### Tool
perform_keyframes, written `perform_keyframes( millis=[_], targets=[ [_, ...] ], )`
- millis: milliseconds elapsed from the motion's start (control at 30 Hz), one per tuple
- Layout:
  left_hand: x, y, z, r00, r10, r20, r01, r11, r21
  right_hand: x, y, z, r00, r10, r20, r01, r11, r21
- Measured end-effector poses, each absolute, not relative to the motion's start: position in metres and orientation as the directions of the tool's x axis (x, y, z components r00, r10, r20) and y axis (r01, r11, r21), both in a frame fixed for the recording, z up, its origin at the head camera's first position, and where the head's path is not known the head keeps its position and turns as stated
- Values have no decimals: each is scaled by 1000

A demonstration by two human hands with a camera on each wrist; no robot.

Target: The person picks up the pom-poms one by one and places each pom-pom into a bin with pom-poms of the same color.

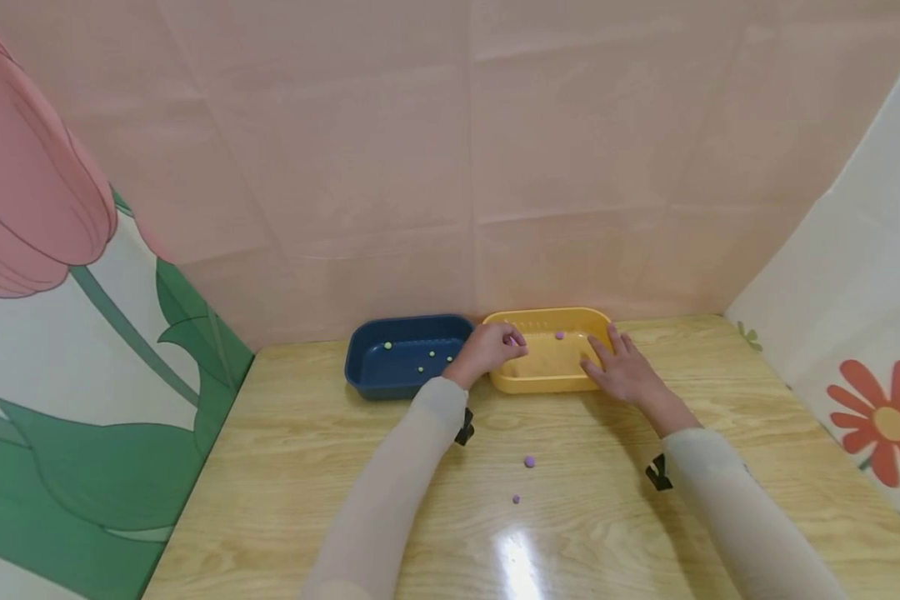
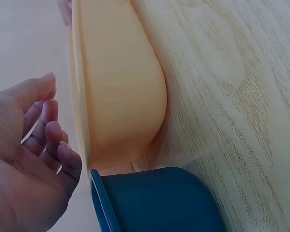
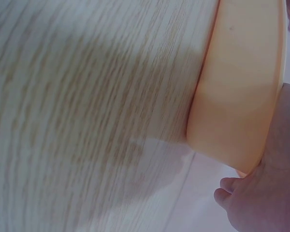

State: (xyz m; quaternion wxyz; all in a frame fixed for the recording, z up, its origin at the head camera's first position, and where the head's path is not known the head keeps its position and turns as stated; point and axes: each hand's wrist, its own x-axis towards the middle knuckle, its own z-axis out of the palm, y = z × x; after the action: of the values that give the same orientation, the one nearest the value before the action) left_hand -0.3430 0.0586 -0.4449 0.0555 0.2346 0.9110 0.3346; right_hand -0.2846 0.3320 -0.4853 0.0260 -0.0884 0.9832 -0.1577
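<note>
My left hand (image 1: 489, 348) hovers over the left end of a yellow tray (image 1: 547, 384), fingers curled, with a small purple ball (image 1: 513, 341) seemingly between thumb and fingertips. In the left wrist view the ball is hidden behind the curled fingers (image 2: 50, 108). At the tray's right end, my right hand (image 1: 625, 371) spreads its fingers over the rim, holding nothing visible. Another purple ball (image 1: 559, 335) lies inside the yellow tray. Beside it, a dark blue tray (image 1: 390, 392) contains several small green balls (image 1: 387, 345).
Nearer on the wooden table (image 1: 285, 500) lie two loose purple balls, a larger one (image 1: 529, 461) and a smaller one (image 1: 516, 499). A pink cloth wall (image 1: 345, 167) rises right behind the trays. Printed panels stand to the left and right.
</note>
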Motion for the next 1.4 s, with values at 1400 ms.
perform_keyframes(
  millis=[1400],
  targets=[
    [-325,44,-436,-851,523,51,451,677,581,-283,331,-482,-981,-192,-30,-171,927,-334]
  ],
)
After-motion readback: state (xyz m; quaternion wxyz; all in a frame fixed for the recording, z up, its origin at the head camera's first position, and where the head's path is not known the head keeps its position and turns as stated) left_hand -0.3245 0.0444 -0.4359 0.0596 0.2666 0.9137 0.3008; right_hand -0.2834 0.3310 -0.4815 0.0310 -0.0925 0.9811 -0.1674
